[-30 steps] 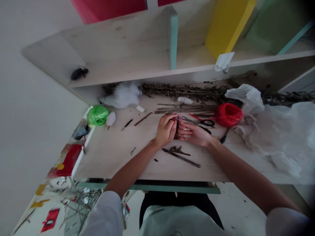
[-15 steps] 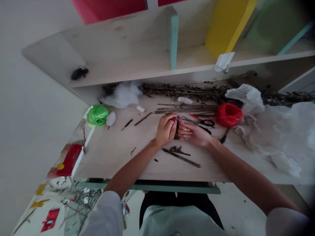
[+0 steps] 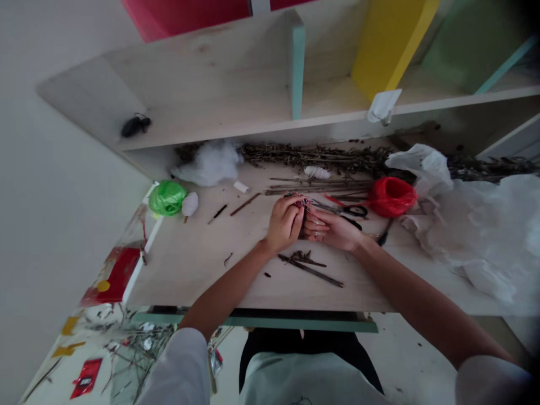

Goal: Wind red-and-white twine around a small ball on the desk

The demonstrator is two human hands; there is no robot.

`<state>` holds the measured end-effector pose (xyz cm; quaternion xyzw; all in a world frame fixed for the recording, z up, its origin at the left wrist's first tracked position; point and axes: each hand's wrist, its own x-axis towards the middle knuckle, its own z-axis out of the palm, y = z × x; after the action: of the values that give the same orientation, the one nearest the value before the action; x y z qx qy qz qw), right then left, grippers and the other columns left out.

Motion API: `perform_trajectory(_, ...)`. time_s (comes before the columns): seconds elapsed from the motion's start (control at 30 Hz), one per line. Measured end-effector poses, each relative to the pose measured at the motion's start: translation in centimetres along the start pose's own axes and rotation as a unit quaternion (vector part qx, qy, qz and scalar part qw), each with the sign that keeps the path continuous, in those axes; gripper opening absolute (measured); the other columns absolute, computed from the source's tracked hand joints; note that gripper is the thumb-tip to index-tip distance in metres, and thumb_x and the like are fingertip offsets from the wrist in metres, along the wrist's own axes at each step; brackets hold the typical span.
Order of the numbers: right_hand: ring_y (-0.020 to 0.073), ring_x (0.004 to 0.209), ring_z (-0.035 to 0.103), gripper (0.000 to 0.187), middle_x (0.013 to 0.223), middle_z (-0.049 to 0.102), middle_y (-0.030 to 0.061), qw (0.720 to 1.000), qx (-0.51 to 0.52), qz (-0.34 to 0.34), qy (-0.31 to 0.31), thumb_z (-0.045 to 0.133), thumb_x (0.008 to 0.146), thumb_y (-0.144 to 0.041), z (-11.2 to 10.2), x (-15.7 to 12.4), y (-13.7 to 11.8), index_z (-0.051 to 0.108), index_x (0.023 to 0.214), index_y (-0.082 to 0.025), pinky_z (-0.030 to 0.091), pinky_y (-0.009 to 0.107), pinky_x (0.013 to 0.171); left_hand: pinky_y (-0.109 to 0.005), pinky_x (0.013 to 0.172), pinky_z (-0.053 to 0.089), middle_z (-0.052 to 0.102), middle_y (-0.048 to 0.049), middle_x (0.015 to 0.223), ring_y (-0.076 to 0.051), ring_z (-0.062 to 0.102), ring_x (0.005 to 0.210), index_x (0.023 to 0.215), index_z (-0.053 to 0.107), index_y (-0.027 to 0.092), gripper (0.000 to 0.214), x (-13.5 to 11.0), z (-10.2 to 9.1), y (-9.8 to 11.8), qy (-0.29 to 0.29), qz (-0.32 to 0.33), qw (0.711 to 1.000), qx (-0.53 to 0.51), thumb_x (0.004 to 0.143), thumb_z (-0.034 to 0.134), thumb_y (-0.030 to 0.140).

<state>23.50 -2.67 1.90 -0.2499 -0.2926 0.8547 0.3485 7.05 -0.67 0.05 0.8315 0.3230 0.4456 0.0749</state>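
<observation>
Both my hands meet over the middle of the desk around a small dark bundle with pink, white and black patterning [image 3: 301, 202]. My left hand [image 3: 283, 224] curls over it from the left, fingers closed. From the right, my right hand [image 3: 331, 228] pinches at its side with bent fingers. Most of the bundle is hidden by the fingers, so its kind does not show. Just below the hands lie dark twigs [image 3: 312, 271] and a curled dry leaf piece [image 3: 307, 258]. Black-handled scissors [image 3: 355, 211] rest right behind my right hand.
A red twine roll [image 3: 392, 197] and crumpled white plastic [image 3: 485, 230] lie right. Left are green twine [image 3: 167, 198], a grey-white ball on a stick [image 3: 190, 203], white fluff [image 3: 211, 163] and a pen [image 3: 217, 214]. Dried stalks [image 3: 307, 156] line the back beneath a shelf [image 3: 228, 125].
Hardly anything differs. Both hands stay in the same place around the bundle, with only a slight shift of the fingers and of the patterned part.
</observation>
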Motion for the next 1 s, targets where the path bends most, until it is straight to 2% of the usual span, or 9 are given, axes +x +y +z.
perform_trajectory(0.3,0.011,0.049,0.029,0.026,0.051,0.02,-0.0082,1.0,-0.006,-0.014,-0.011,0.056,0.091,-0.037,-0.06,0.04,0.2,0.045,0.074,-0.021,0.039,0.024,0.057,-0.043,0.106,0.04,0.062,-0.0093,0.117,-0.017,0.054,0.113,0.09,0.053,0.019,0.023,-0.02,-0.04,-0.03,-0.007,0.0,1.0,0.004,0.098,0.032,0.025)
perform_trajectory(0.63,0.0103,0.05,0.026,0.028,0.051,0.02,-0.008,1.0,-0.008,-0.02,-0.022,0.057,0.09,-0.037,0.08,-0.02,0.19,0.046,0.071,-0.02,0.039,0.022,0.057,-0.043,0.107,0.039,0.063,-0.0088,0.117,-0.017,0.054,0.113,0.089,0.052,0.019,0.02,0.01,0.05,-0.09,-0.004,0.022,1.0,0.003,0.097,0.034,0.022)
perform_trajectory(1.0,0.0105,0.049,0.028,0.029,0.05,0.017,-0.0088,1.0,-0.006,-0.008,-0.009,0.061,0.088,-0.039,-0.24,0.06,0.34,0.044,0.072,-0.021,0.041,0.023,0.057,-0.042,0.109,0.037,0.062,-0.009,0.12,-0.017,0.053,0.116,0.1,0.053,0.018,0.02,-0.1,0.11,-0.24,-0.014,0.03,0.999,0.001,0.097,0.034,0.021)
